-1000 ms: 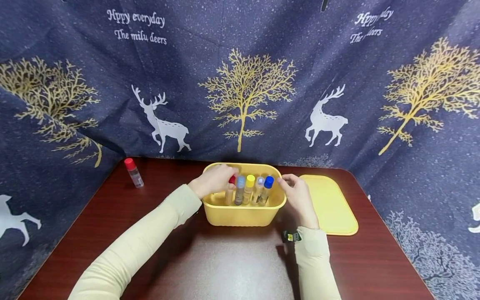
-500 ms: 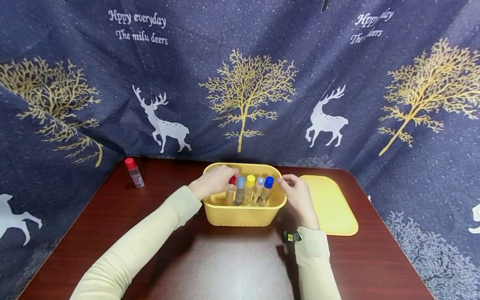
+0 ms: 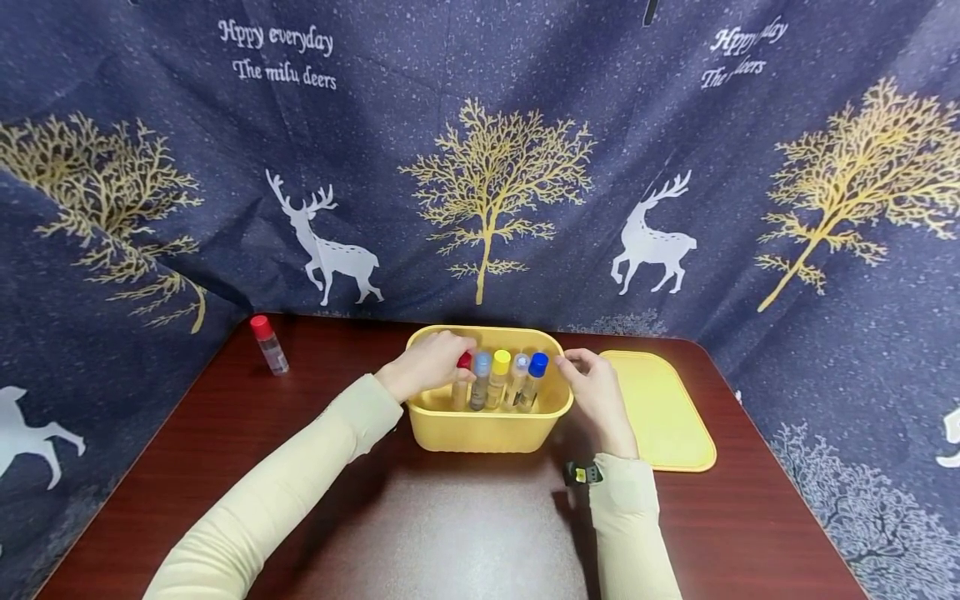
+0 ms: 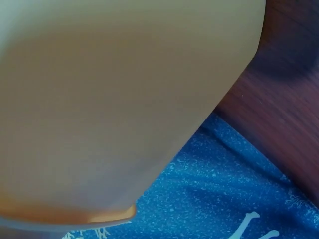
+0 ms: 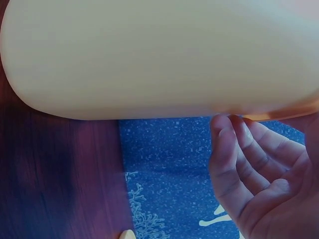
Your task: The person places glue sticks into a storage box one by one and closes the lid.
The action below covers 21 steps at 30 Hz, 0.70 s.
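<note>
A yellow plastic box (image 3: 480, 435) stands on the table with its top uncovered. In it several small clear bottles stand in a row; their caps are red, light blue, yellow, whitish and dark blue. My left hand (image 3: 429, 362) reaches over the box's left side and pinches the red-capped bottle (image 3: 460, 395) near its cap, partly covering it. At the right end my right hand (image 3: 597, 398) holds the rim, its thumb over the edge. In the right wrist view the curled fingers (image 5: 224, 154) touch the box's outer wall. The left wrist view shows mostly the box wall (image 4: 114, 109).
Another red-capped bottle (image 3: 270, 346) stands at the table's back left. A flat yellow lid (image 3: 663, 417) lies right of the box, beyond my right hand. Behind the dark red table (image 3: 337, 533) hangs a blue cloth (image 3: 480, 50) with deer and trees.
My left hand and the red-capped bottle have barely moved. My right hand stays at the rim. The view has shifted very slightly.
</note>
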Available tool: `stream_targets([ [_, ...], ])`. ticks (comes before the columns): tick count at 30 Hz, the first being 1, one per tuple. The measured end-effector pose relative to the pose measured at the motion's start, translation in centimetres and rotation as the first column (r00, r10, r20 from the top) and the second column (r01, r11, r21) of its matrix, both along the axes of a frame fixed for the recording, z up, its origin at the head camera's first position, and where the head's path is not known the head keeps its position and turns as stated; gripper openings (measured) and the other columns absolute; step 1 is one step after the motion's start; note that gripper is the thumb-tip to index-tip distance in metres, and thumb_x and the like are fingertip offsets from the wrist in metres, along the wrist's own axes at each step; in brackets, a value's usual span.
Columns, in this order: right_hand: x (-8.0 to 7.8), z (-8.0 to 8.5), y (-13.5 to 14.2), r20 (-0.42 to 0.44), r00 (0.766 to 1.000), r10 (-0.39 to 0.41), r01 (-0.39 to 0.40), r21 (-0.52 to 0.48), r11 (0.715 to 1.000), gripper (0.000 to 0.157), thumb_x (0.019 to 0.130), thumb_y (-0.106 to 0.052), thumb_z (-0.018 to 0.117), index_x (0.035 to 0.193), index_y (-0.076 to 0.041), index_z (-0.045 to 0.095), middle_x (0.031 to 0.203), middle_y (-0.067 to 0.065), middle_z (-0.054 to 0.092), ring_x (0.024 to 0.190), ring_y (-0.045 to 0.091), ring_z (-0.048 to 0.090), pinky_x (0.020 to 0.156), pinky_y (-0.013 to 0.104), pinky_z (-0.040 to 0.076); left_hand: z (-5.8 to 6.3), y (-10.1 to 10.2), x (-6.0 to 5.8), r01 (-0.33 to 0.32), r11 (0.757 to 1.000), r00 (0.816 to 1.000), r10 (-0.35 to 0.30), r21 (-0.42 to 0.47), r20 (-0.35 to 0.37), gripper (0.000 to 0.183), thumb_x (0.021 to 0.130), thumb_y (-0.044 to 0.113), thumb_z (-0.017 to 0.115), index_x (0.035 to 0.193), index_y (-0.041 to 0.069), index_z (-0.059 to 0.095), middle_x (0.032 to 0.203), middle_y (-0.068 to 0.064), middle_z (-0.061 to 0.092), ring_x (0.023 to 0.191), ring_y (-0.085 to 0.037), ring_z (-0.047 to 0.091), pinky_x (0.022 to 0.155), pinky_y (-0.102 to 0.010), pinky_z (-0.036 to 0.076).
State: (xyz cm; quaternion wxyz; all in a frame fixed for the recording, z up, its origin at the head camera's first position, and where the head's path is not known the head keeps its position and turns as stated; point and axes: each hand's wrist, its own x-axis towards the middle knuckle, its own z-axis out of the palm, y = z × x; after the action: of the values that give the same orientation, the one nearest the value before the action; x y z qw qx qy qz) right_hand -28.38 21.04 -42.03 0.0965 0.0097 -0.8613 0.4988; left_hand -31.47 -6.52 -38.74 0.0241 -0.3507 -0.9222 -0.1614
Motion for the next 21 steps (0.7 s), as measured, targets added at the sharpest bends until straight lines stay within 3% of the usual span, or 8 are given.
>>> stream_targets([
  [15, 0.00, -0.02, -0.17, -0.010, 1.000, -0.014, 0.014, 0.012, 1.000, 0.030, 0.096, -0.029, 0.064, 0.110, -0.002, 0.068, 0.096, 0.015, 0.070, 0.088, 0.027, 0.064, 0.079, 0.039, 0.051, -0.07, 0.14, 0.20, -0.057, 0.998, 0.998, 0.057, 0.002, 0.038, 0.026, 0.083, 0.029, 0.079, 0.092, 0.013, 0.061, 0.074, 0.004, 0.057, 0.067, -0.015, 0.054, 0.064, -0.029, 0.045],
  [18, 0.02, 0.00, -0.12, -0.008, 1.000, -0.014, 0.014, 0.013, 1.000, 0.031, 0.096, -0.029, 0.064, 0.110, -0.002, 0.068, 0.097, 0.016, 0.070, 0.088, 0.027, 0.064, 0.080, 0.038, 0.051, 0.16, 0.10, 0.43, -0.057, 0.998, 0.998, 0.057, -0.024, 0.002, 0.031, 0.083, 0.033, 0.080, 0.099, 0.012, 0.063, 0.083, 0.002, 0.061, 0.074, -0.016, 0.056, 0.069, -0.031, 0.046],
  [21, 0.04, 0.03, -0.05, -0.007, 1.000, -0.012, 0.012, 0.013, 1.000, 0.031, 0.096, -0.028, 0.063, 0.111, -0.002, 0.067, 0.099, 0.019, 0.069, 0.089, 0.027, 0.064, 0.081, 0.039, 0.050, 0.78, 0.00, 0.84, -0.076, 0.996, 0.996, 0.074, -0.044, -0.040, 0.046, 0.082, 0.038, 0.079, 0.116, 0.011, 0.064, 0.105, -0.004, 0.065, 0.092, -0.020, 0.060, 0.082, -0.035, 0.049],
])
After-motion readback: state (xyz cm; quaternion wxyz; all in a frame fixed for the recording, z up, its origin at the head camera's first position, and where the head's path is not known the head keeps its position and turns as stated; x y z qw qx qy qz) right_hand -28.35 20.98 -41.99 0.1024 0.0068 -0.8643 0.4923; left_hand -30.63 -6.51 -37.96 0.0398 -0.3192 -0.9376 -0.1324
